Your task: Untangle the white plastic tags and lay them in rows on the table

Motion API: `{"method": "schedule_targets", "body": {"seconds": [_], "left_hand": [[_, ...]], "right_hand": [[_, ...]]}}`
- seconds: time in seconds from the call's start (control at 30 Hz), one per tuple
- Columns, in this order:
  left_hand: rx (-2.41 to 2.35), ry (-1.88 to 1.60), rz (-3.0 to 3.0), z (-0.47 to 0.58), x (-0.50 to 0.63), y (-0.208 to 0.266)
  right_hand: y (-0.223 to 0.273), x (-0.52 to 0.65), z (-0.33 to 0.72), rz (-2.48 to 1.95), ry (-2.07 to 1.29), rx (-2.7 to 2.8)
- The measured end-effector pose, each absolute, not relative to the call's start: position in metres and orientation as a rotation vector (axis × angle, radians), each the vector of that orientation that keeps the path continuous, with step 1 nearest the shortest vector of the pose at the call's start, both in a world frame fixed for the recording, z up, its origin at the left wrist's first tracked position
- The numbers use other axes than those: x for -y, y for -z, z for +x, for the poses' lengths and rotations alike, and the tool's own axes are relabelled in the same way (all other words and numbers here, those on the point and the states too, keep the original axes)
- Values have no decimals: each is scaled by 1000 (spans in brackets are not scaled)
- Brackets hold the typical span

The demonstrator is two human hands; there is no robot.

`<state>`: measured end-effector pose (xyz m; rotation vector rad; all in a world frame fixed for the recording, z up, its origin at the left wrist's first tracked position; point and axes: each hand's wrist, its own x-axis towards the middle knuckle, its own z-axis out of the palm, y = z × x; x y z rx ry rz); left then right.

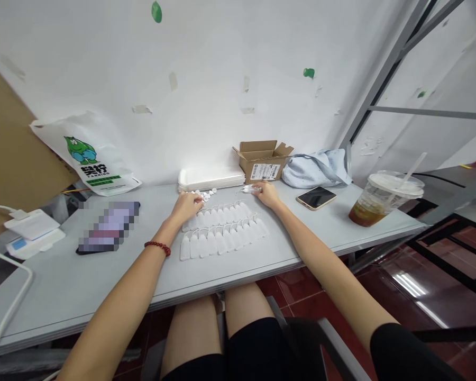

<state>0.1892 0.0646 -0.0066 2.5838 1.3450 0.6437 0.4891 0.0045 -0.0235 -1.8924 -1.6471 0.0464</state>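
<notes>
Two rows of flat white tags (224, 241) with thin string loops lie on the grey table (285, 241) in front of me. My left hand (187, 207) is at the left end of the back row, its fingers closed together; what they hold, if anything, is too small to make out. Just beyond those fingertips is a loose pile of small white pieces (209, 194). My right hand (266, 194), past the right end of the rows, pinches a small clear-white tube (250, 189) that points left toward the pile.
Behind the pile is a stack of white trays (212, 178), beside an open cardboard box (262, 161) and a pale blue cloth bag (316, 168). A phone (316, 198) and a drink cup (384, 197) stand right. Left are another phone (109, 227), a plastic bag (89, 153) and a charger (34, 233).
</notes>
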Motion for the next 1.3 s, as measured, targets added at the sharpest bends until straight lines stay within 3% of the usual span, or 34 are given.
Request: {"method": "schedule_targets", "body": {"seconds": [0.57,1.3], "left_hand": [[-1274,-776,2236,185,-57,-5],[-1247,-697,2584,195,-61,9]], "right_hand": [[22,-3,480,-1896,73,1564],[10,6,472,-2004,-90,1809]]}}
